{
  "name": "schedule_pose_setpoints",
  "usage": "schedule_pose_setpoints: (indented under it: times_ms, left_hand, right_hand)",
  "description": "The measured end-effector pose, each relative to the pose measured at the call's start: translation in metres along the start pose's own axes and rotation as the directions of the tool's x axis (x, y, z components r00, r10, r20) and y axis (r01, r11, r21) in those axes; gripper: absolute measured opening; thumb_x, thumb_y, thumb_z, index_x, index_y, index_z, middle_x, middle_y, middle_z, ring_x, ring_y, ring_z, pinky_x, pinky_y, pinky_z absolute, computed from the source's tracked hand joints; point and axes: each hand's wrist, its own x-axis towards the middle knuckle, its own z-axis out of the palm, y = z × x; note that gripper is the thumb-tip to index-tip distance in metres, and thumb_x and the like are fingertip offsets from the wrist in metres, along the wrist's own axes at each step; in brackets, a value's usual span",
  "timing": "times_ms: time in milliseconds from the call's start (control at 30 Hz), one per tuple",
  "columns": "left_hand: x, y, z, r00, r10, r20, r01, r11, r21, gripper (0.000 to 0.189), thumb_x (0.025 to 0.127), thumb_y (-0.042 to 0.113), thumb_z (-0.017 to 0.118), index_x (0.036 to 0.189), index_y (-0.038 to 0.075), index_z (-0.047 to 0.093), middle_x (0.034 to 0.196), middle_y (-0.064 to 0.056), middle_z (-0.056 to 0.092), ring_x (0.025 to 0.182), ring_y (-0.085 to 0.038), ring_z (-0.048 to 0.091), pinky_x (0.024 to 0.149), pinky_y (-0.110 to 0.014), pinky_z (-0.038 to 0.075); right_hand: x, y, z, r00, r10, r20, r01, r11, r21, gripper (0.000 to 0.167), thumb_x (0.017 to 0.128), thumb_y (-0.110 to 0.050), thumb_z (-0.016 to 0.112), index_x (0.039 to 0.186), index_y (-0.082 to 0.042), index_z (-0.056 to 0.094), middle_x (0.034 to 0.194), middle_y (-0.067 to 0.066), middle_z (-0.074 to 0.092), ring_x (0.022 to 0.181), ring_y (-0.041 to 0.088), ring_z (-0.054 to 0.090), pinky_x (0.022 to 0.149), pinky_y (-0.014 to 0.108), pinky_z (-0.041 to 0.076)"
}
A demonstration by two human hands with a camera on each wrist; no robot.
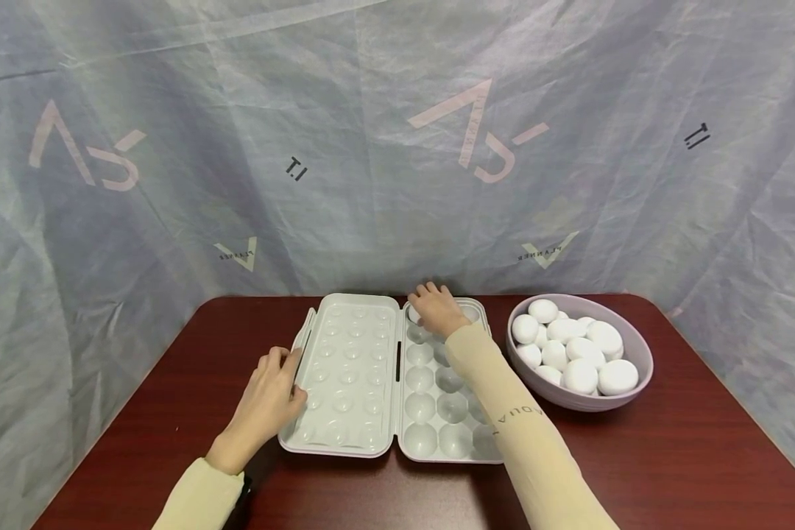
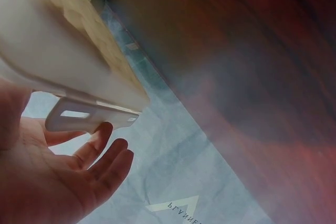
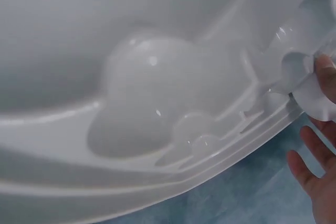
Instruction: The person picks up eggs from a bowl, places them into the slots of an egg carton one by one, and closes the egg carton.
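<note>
An egg carton [image 1: 397,450] of pale plastic lies unfolded, its dimpled lid [image 1: 341,375] on the left and its cupped half [image 1: 420,405] on the right. My left hand [image 1: 271,390] grips the lid's left edge, thumb on the inner side, fingers by the slotted latch flap [image 2: 73,114]. Over the back row of cups, my right hand [image 1: 439,312] holds a white egg [image 3: 313,97] at the back left cup. In the right wrist view the thumb is on the egg, with fingers beyond the carton's rim. The right forearm hides part of the right-hand cups.
A pale mauve bowl [image 1: 644,352] heaped with white eggs [image 1: 579,375] stands right of the carton, close to the right forearm. Everything rests on a dark red-brown table [image 1: 695,456]. Behind it hangs a grey printed sheet [image 1: 344,184], near the carton's back edge.
</note>
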Motion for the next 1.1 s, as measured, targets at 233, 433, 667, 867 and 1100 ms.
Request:
schedule_pose_setpoints:
  times_ms: [233,433,667,867,1100]
  left_hand:
    - [0.0,-0.001,0.0,1.0,0.0,-0.007,0.0,1.0,0.001,0.055,0.067,0.006,0.062,0.119,-0.01,0.054,0.107,-0.021,0.049,0.095,-0.038,0.05,0.072,-0.046,0.043]
    - [0.0,-0.001,0.001,1.0,-0.001,-0.006,0.001,1.0,0.001,0.056,0.067,0.005,0.061,0.12,-0.009,0.054,0.108,-0.021,0.049,0.096,-0.039,0.05,0.073,-0.047,0.043]
    - [-0.001,-0.002,0.002,1.0,-0.001,-0.005,0.001,1.0,-0.006,0.055,0.067,0.005,0.06,0.12,-0.009,0.053,0.109,-0.022,0.049,0.098,-0.041,0.05,0.074,-0.049,0.042]
    - [-0.002,-0.003,0.004,1.0,-0.002,-0.003,0.002,1.0,-0.007,0.055,0.068,0.006,0.06,0.121,-0.009,0.053,0.109,-0.021,0.049,0.097,-0.041,0.05,0.074,-0.049,0.043]
    - [-0.001,-0.003,0.004,1.0,0.005,-0.012,-0.005,1.0,-0.009,0.056,0.067,0.005,0.06,0.12,-0.009,0.053,0.109,-0.021,0.049,0.097,-0.041,0.05,0.072,-0.049,0.043]
  right_hand:
    - [-0.001,-0.001,0.001,1.0,0.009,-0.005,-0.008,1.0,0.015,0.05,0.082,-0.028,0.066,0.126,-0.012,0.051,0.123,0.008,0.05,0.116,0.028,0.044,0.095,0.044,0.039]
    - [0.001,-0.001,0.002,0.999,0.034,0.013,-0.034,0.998,0.049,0.048,0.083,-0.027,0.065,0.126,-0.012,0.051,0.123,0.008,0.05,0.115,0.028,0.043,0.094,0.044,0.039]
    - [0.003,-0.001,0.006,0.997,0.065,0.042,-0.068,0.996,0.064,0.047,0.085,-0.028,0.063,0.128,-0.014,0.05,0.124,0.008,0.048,0.116,0.028,0.041,0.094,0.045,0.038]
    - [0.004,0.0,0.009,0.997,0.068,0.022,-0.07,0.995,0.075,0.048,0.083,-0.028,0.064,0.126,-0.013,0.05,0.122,0.01,0.048,0.115,0.028,0.042,0.093,0.045,0.039]
    - [0.003,0.001,0.009,0.997,0.069,-0.02,-0.067,0.993,0.099,0.046,0.083,-0.027,0.065,0.123,-0.008,0.05,0.119,0.01,0.05,0.113,0.028,0.044,0.092,0.045,0.039]
